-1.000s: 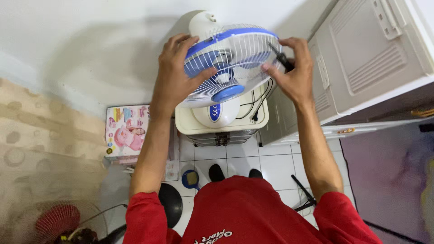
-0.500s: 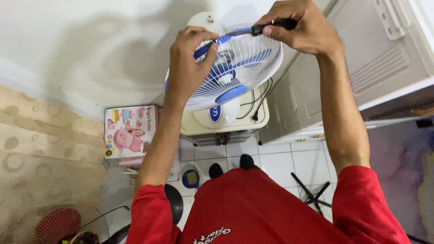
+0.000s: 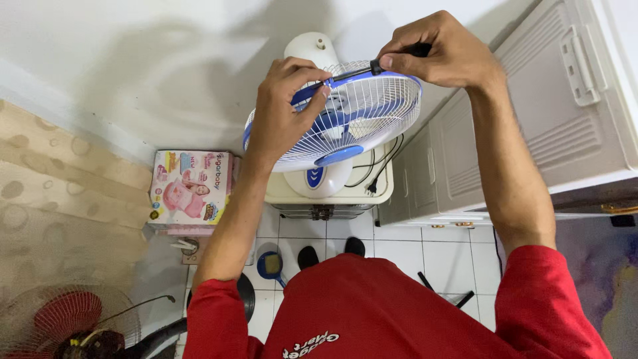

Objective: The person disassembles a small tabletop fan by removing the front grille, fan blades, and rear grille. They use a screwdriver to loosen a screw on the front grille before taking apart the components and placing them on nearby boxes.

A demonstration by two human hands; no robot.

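Screwdriver (image 3: 362, 68) on fan guard (image 3: 359, 119) rim.
Right hand (image 3: 442, 53) grips handle; left hand (image 3: 282, 110) pinches tip; next needs steady turning.

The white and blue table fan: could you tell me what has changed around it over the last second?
The right hand rose from the grille's side to its top rim and now holds a black-handled screwdriver level across it. The left hand slid up to meet the tip. The white and blue table fan remains on the cream cabinet.
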